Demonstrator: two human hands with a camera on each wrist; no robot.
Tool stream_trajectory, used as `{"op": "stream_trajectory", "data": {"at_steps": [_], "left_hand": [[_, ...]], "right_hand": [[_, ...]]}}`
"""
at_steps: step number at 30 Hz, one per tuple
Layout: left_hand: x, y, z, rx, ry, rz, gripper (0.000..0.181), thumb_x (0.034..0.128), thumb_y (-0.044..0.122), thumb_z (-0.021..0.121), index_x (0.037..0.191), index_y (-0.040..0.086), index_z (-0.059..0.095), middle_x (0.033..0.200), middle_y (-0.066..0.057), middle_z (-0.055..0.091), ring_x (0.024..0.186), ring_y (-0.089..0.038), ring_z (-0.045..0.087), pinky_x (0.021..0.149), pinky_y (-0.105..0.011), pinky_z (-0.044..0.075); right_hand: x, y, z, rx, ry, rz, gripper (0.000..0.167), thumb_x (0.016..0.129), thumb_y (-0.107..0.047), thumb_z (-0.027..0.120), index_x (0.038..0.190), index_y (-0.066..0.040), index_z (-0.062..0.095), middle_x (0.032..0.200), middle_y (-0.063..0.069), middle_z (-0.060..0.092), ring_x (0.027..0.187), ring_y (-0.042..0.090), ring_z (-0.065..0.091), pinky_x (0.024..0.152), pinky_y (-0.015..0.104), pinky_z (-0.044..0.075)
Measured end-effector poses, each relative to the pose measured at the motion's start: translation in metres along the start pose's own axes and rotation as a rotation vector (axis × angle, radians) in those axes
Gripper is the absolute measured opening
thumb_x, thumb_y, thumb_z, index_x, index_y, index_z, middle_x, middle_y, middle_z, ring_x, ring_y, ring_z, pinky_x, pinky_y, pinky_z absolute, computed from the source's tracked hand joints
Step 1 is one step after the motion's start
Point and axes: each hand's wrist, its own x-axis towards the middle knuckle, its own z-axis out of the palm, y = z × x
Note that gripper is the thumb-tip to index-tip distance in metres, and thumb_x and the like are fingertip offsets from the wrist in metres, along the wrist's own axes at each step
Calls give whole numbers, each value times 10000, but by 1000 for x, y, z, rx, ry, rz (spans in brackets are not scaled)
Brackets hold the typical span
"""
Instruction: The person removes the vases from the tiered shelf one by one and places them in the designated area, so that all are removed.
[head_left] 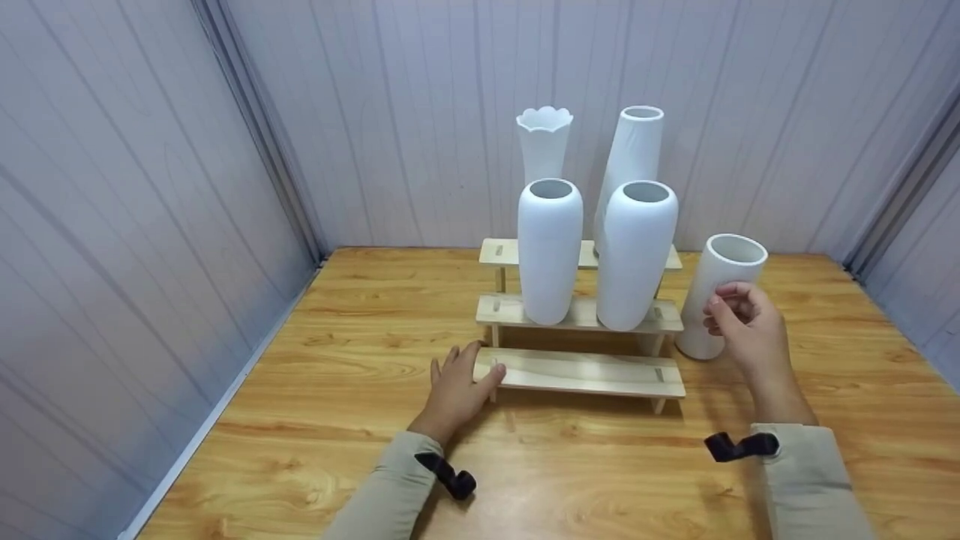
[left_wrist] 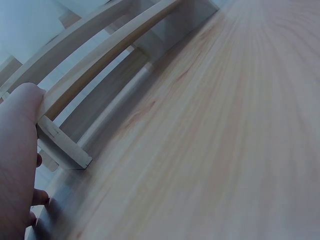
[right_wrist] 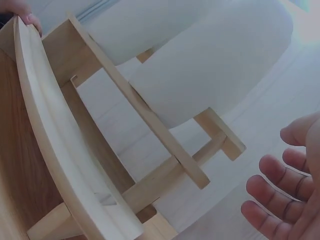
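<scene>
A tiered wooden display stand [head_left: 581,373] has three steps. Its left end is held by my left hand [head_left: 455,391], with the thumb at the front of the lowest step and the index finger at the back; in the left wrist view the thumb [left_wrist: 22,107] touches the step's end. My right hand [head_left: 754,337] hovers in front of a white cylindrical vase [head_left: 701,311] standing on the table right of the stand. In the right wrist view its loosely bent fingers [right_wrist: 270,192] hold nothing. Two rounded white vases, one left [head_left: 550,255], one right [head_left: 637,259], stand on the middle step.
On the top step, behind, are a scallop-rimmed white vase [head_left: 544,146] and a tall tapered white vase [head_left: 630,157]. The stand rests on a wood-grain table [head_left: 337,375]. Pale panelled walls [head_left: 397,112] rise at the back and both sides.
</scene>
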Motion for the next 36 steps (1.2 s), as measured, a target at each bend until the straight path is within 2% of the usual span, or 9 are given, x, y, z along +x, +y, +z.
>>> {"op": "stream_trajectory", "data": {"at_steps": [4,11,16,21,25,27,30,33,36], "left_hand": [[0,-1,0,-2,-7,-6,790,962,680,471,1522,124,432,1547,-74,466,1505,-399,236,1194,-630,-48],[-1,0,0,-5,-21,-1,783,963,697,444,1518,143,434,1558,-42,452,1509,-393,228,1188,-639,-54],[-1,0,0,-3,-17,6,775,965,695,437,1503,137,446,1555,-35,455,1506,-403,231,1183,-652,-46],[0,0,0,13,-6,6,767,964,690,442,1487,129,465,1546,-41,470,1502,-407,241,1186,-655,-27],[1,1,-1,16,0,11,769,968,688,441,1482,117,469,1549,-49,466,1500,-411,242,1185,-657,-26],[2,1,-2,15,-1,10,774,966,692,438,1488,122,463,1550,-46,465,1502,-406,239,1187,-651,-30],[2,1,-2,15,-2,7,792,965,699,436,1506,120,447,1555,-50,457,1504,-402,236,1191,-643,-36],[1,0,-1,19,-2,3,798,968,691,439,1509,104,444,1557,-60,455,1503,-405,238,1191,-643,-33],[0,0,1,27,5,3,800,971,676,445,1519,93,433,1547,-75,466,1498,-414,246,1191,-646,-25]], "right_hand": [[-1,-3,3,17,-10,-32,260,1034,-251,586,1198,-53,547,940,-51,661,846,104,669,753,191,573],[-2,-3,6,15,-10,-78,341,1033,-201,585,1261,43,515,965,4,674,853,133,683,745,208,582],[-4,-6,8,9,-11,-107,333,1032,-197,585,1256,39,513,990,21,674,862,106,680,749,201,580],[-8,-11,18,-10,-41,-118,432,1029,-265,596,1335,19,483,1118,56,633,961,69,632,787,164,556],[-9,-16,32,40,-75,-108,548,1010,-285,630,1432,-12,413,1270,127,581,1106,114,586,888,155,516],[-9,-16,39,76,-98,-93,629,994,-280,658,1490,-42,353,1349,149,535,1189,165,558,981,199,481],[-9,-17,52,155,-117,-60,782,960,-256,714,1569,-98,250,1433,157,449,1288,249,495,1109,329,412],[-9,-16,63,216,-127,-31,927,923,-231,762,1612,-154,147,1486,160,366,1349,300,436,1159,449,359],[-9,-16,72,236,-135,-11,1015,897,-227,792,1624,-194,86,1512,167,319,1378,320,410,1178,482,330]]}}
